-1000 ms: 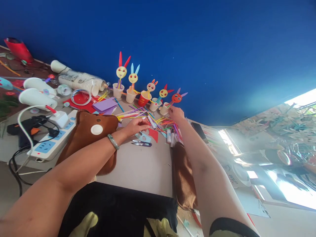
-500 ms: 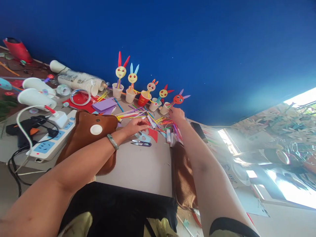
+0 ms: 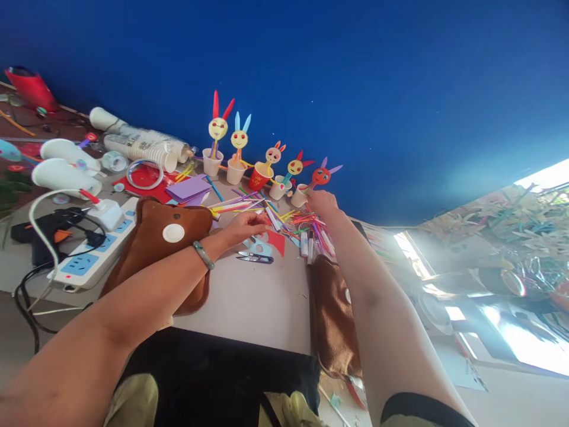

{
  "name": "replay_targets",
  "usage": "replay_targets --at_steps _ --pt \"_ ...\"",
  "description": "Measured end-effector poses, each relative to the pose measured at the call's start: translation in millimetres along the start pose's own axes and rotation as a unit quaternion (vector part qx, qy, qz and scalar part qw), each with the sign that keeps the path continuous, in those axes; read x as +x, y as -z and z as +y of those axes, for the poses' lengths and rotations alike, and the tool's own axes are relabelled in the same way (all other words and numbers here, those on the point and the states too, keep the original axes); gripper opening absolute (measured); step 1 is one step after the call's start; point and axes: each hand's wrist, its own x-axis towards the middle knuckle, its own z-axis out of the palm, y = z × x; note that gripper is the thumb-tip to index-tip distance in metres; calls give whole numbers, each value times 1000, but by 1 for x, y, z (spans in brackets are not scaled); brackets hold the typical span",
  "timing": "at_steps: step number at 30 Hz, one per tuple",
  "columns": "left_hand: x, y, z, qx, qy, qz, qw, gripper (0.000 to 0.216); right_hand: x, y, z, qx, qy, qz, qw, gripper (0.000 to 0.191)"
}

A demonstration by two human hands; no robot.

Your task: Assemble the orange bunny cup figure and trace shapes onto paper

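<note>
My right hand [image 3: 323, 203] is at the right side of a white paper cup [image 3: 300, 196], its fingers curled against it and partly hidden. From this cup rises a red round bunny head [image 3: 320, 176] with purple ears. My left hand [image 3: 247, 225] hovers above paper scraps, fingers loosely stretched and holding nothing I can see. Under it lie a red paper piece [image 3: 276, 242], light blue cut paper [image 3: 258, 245] and thread snips [image 3: 258, 258]. To the left of my right hand stand several more bunny-headed cups, one of them a red cup [image 3: 261, 177].
Colourful sticks [image 3: 242, 204] lie scattered before the cups. At left are a brown plush pouch [image 3: 164, 255], a power strip [image 3: 95, 255] with cables, a black glue gun [image 3: 42, 234] and stacked paper cups [image 3: 137, 151]. Another brown pouch [image 3: 333, 320] lies under my right forearm. A blue wall [image 3: 311, 77] rises behind.
My right hand has shifted slightly to the right, and the cup with the red bunny head has moved slightly with it. My left hand has hardly moved.
</note>
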Motion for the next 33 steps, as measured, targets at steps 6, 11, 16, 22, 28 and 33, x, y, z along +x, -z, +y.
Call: replay_targets --at_steps 6,11,16,22,28,33 --pt "0 1 -1 1 -5 -9 1000 41 -9 3 3 -7 -4 6 1000 47" --pt "0 0 -2 -5 -10 -3 1000 42 -15 3 9 -8 -4 18 1000 50" --pt "2 1 -5 13 -14 -3 1000 42 -18 0 12 9 -13 33 999 46" --pt "3 2 -6 38 -13 3 999 36 -20 -7 5 44 -34 31 998 42" --pt "5 3 -8 46 -15 8 999 34 -27 -6 4 51 -59 31 996 39" --pt "5 1 -8 44 -36 11 998 37 -59 9 6 14 -68 72 995 36"
